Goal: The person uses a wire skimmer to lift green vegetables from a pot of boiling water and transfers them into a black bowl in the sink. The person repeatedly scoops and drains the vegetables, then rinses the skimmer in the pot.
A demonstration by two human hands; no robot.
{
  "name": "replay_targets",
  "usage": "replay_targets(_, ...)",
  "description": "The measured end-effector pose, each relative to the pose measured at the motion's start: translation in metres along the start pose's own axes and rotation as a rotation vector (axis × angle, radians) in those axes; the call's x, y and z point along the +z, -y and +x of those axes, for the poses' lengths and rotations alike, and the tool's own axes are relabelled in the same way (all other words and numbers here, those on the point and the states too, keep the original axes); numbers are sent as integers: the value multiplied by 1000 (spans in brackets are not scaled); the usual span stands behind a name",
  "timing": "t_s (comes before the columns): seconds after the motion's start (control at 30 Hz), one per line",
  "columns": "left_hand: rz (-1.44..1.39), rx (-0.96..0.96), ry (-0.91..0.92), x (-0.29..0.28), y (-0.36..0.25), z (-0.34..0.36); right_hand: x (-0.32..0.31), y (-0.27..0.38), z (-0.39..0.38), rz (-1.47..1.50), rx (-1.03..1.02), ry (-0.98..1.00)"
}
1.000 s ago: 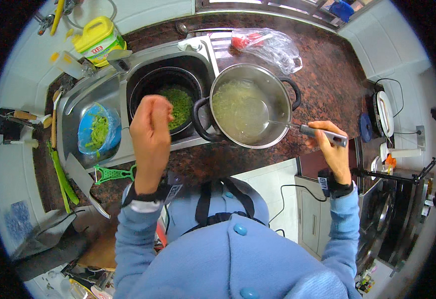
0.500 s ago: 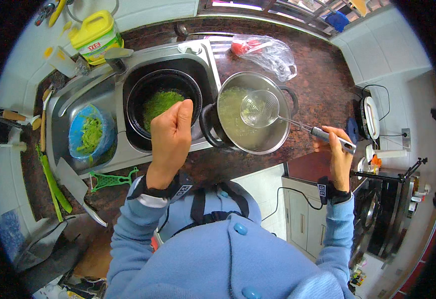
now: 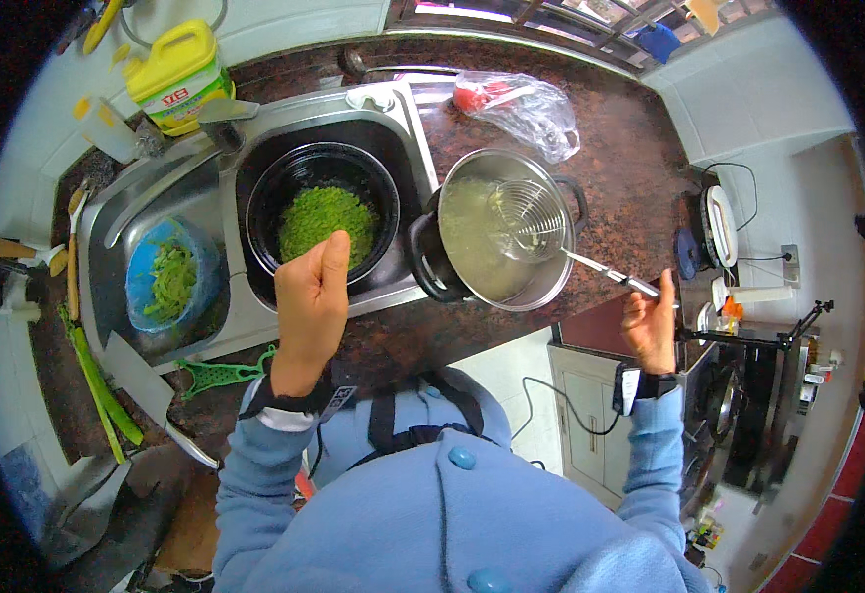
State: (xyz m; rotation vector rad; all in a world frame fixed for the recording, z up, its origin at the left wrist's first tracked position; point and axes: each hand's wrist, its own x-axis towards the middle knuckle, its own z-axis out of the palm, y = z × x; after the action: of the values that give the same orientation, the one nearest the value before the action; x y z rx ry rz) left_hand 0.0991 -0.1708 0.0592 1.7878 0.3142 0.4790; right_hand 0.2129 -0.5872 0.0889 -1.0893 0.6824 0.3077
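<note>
My right hand (image 3: 652, 331) is closed around the handle of a wire skimmer (image 3: 533, 219). The skimmer's round mesh head is tilted inside a steel pot (image 3: 561, 275) of cloudy, pale green liquid, near the pot's right side. Over the front rim of a black bowl (image 3: 390, 188) in the sink, my left hand (image 3: 312, 314) is curled into a fist, thumb uppermost; whatever it may hold is hidden. Finely chopped bright green vegetable (image 3: 326, 219) lies in that bowl.
A blue-lined bowl (image 3: 146, 272) of green peelings sits in the left sink basin. A cleaver (image 3: 146, 381), a green peeler (image 3: 217, 376) and green stalks (image 3: 96, 381) lie along the front left counter. Behind the pot is a clear plastic bag (image 3: 536, 114) with something red.
The skimmer's head has turned from nearly flat to tilted and shifted slightly right. My left fist has moved a little left and nearer me, uncovering more of the chopped green.
</note>
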Motion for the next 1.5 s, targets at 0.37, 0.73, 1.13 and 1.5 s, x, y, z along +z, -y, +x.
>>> replay_targets(0.37,58,-38,-54,19,-9,-10,12,-2,17,-369,-400,330)
replay_targets(0.73,238,36,-182,69,-35,-20,31,33,1,-1020,-706,698)
replay_targets(1.13,522,323,-194,94,-45,-19,31,45,-19,-1353,-1121,891)
replay_targets(1.5,346,165,151,92,-58,32,-13,56,-6,-733,-821,792)
